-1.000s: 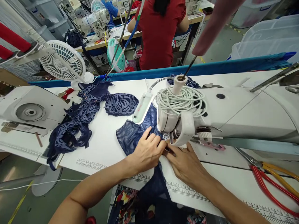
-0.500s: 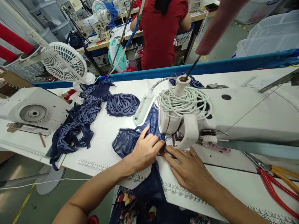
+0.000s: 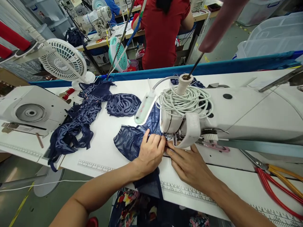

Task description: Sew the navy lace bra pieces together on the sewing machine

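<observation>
A navy lace garment piece (image 3: 127, 142) lies under the head of a white sewing machine (image 3: 246, 110), part of it running beneath the machine's lamp. My left hand (image 3: 151, 154) is closed on this lace close to the presser foot, its fingers bent and pressed together. Beside it, my right hand (image 3: 189, 164) rests flat on the machine bed, fingers stretched toward the left fingertips and thumb apart. Its fingertips touch the fabric's edge near the needle area. The needle itself is hidden by a white guard (image 3: 191, 130). A dark sheer end of the fabric hangs over the table's front edge.
More navy lace pieces (image 3: 88, 110) lie to the left, with a lace cup (image 3: 123, 105) nearby. Red- and orange-handled scissors (image 3: 265, 167) lie at right. A small lamp (image 3: 145, 108), coiled cable (image 3: 187, 102) and white fan (image 3: 62, 60) stand around. A person in red (image 3: 159, 34) sits beyond.
My left fingers have drawn in closer to the presser foot and bent more. The hanging fabric end has shifted slightly left and up. The whole view has tilted a little.
</observation>
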### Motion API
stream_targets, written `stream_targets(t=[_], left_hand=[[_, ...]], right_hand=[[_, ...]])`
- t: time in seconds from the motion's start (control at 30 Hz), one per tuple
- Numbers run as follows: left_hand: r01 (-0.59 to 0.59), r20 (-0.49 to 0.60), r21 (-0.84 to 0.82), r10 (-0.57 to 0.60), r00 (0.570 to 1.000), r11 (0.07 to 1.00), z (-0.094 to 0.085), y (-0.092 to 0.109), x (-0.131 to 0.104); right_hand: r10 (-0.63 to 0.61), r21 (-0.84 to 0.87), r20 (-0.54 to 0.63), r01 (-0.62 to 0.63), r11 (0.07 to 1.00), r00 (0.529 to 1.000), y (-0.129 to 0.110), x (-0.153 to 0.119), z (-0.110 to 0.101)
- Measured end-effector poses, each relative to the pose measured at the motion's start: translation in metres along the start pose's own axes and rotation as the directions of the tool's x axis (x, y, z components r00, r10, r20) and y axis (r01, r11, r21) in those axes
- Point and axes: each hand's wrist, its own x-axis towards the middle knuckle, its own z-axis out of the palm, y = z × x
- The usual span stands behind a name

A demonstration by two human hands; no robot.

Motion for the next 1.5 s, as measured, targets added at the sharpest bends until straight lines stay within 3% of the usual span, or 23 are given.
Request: stream_targets(t=[0.1, 0.17, 0.23, 0.43, 0.57, 0.77, 0.87, 1.13, 1.37, 1.5], left_hand=[[-0.122, 0.005, -0.081, 0.123, 0.992, 0.989, 0.000, -0.023, 0.000], [-0.238, 0.015, -0.152, 0.243, 0.970, 0.959, -0.005, -0.041, 0.005], [-0.247, -0.003, -0.170, 0.250, 0.968, 0.954, -0.011, -0.050, 0.012], [-0.094, 0.012, -0.160, 0.097, 0.995, 0.983, -0.008, -0.020, 0.002], [-0.025, 0.021, -0.295, 0.033, 0.999, 0.955, -0.005, -0.024, -0.007], [-0.161, -0.043, -0.202, 0.155, 0.987, 0.966, -0.006, -0.030, -0.001], [-0.154, -0.032, -0.222, 0.151, 0.988, 0.963, -0.003, -0.031, -0.003], [-0.167, 0.050, -0.256, 0.185, 0.981, 0.952, -0.004, -0.038, -0.004], [-0.279, -0.078, -0.197, 0.269, 0.960, 0.940, 0.006, -0.051, 0.006], [-0.288, -0.035, -0.160, 0.286, 0.957, 0.944, 0.002, -0.049, 0.010]], right_hand=[[0.037, -0.001, -0.083, -0.037, 0.999, 0.996, 0.005, -0.002, -0.001], [0.062, -0.024, -0.074, -0.064, 0.998, 0.995, 0.007, 0.000, 0.000], [0.056, -0.030, -0.030, -0.057, 0.998, 0.998, 0.006, 0.003, 0.001], [0.099, 0.024, 0.011, -0.099, 0.995, 0.995, -0.005, 0.007, -0.001], [0.073, 0.048, -0.029, -0.072, 0.996, 0.997, -0.004, 0.006, -0.001], [0.086, 0.105, -0.044, -0.081, 0.991, 0.995, -0.002, 0.004, -0.001], [0.064, 0.090, -0.087, -0.056, 0.994, 0.994, 0.001, 0.000, 0.000], [0.055, -0.004, -0.017, -0.055, 0.998, 0.998, 0.000, -0.001, 0.002], [0.110, -0.053, -0.010, -0.111, 0.992, 0.994, -0.002, 0.003, 0.007], [0.102, -0.082, -0.025, -0.103, 0.991, 0.995, 0.000, 0.005, 0.008]])
